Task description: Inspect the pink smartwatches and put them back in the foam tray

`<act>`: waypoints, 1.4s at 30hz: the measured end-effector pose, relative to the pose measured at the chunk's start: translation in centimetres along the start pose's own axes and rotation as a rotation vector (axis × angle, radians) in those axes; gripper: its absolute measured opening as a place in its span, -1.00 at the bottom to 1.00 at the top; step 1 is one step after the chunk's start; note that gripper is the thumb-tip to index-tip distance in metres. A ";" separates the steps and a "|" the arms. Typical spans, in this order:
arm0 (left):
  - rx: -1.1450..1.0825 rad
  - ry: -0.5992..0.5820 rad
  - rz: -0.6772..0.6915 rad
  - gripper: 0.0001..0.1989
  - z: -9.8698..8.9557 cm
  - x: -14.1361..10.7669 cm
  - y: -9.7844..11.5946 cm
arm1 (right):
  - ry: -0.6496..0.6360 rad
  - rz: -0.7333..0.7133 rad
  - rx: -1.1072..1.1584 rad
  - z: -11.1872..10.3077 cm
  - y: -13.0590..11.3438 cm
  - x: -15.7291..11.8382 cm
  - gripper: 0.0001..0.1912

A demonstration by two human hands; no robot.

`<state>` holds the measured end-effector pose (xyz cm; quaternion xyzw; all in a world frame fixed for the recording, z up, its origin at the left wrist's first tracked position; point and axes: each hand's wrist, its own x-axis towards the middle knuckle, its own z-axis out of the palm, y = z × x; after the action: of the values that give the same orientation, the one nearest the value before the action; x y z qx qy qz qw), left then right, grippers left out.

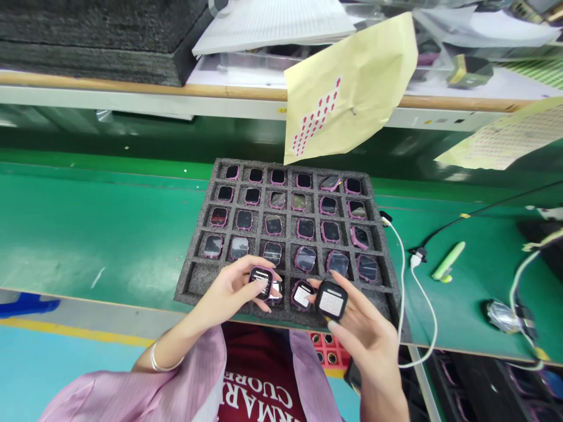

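Observation:
My left hand [244, 284] is closed round a smartwatch body with a purple frame [261, 281], its lit screen showing white text. Held in the fingers of my right hand [360, 316] is a black square watch body [332, 300] with a white text panel facing up. Both hands are over the front row of a grey foam tray [285, 162]. Between them another purple watch [302, 295] with a white text screen sits in its compartment. Most compartments behind hold purple-framed watches with dark screens, such as this watch [305, 258].
White cables [402, 264] run down the tray's right side. A light green cutter [448, 261] lies on the green bench [88, 234]. A yellow paper sheet [352, 88] hangs from the shelf above the tray. A red tray [328, 351] is below the bench edge.

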<state>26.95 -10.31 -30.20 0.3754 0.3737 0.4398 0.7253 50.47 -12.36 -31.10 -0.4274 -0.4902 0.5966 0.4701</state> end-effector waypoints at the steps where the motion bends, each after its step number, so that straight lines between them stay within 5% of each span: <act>1: -0.001 -0.001 0.002 -0.78 -0.1 0.0 0.0 | -0.002 0.004 -0.053 -0.6 -0.3 -0.4 -0.39; 8: 0.053 -0.033 0.011 -0.73 -0.4 -0.4 0.2 | 0.261 -0.131 -0.640 -8.4 -0.3 -2.0 -0.43; 11: 0.216 -0.043 0.000 -0.56 -1.0 -1.3 -0.3 | 0.256 -0.222 -1.012 -10.5 0.8 -1.5 -0.54; 16: 0.930 0.091 0.145 -0.57 -3.9 -3.1 -1.5 | 0.104 -0.237 -1.316 -10.9 0.7 -2.1 -0.47; 19: 1.293 0.007 0.241 -0.58 -5.5 -3.3 -1.7 | -0.044 -0.167 -1.370 -11.0 -0.7 -2.2 -0.37; 23: 1.494 -0.134 0.210 -0.59 -6.0 -3.2 -0.9 | -0.059 -0.197 -1.393 -11.5 -1.8 0.8 -0.54; 26: 1.523 -0.226 0.175 -0.48 -5.9 -3.0 0.5 | 0.003 -0.225 -1.455 -11.0 -1.1 4.3 -0.44; 29: 1.572 -0.029 0.206 -0.51 -6.7 -2.5 1.7 | 0.092 -0.160 -1.538 -10.2 -0.1 6.6 -0.30; 31: 1.679 0.250 0.214 -0.62 -7.5 -1.8 2.1 | 0.165 -0.092 -1.470 -10.4 0.3 7.0 -0.28; 33: 1.791 0.393 0.180 -0.65 -8.3 -1.0 2.0 | 0.164 -0.021 -1.288 -10.9 0.3 7.0 -0.32; 37: 1.793 0.374 0.166 -0.67 -9.2 0.4 1.1 | 0.147 -0.045 -0.894 -11.7 -0.6 6.2 -0.58; 42: 1.453 0.417 0.115 -0.67 -9.8 0.2 0.9 | 0.402 -0.079 -0.300 -10.9 -2.8 4.6 -0.81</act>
<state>18.13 -7.67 -33.75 0.6868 0.6787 0.1819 0.1857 60.59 -5.63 -30.26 -0.5828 -0.4866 0.4013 0.5124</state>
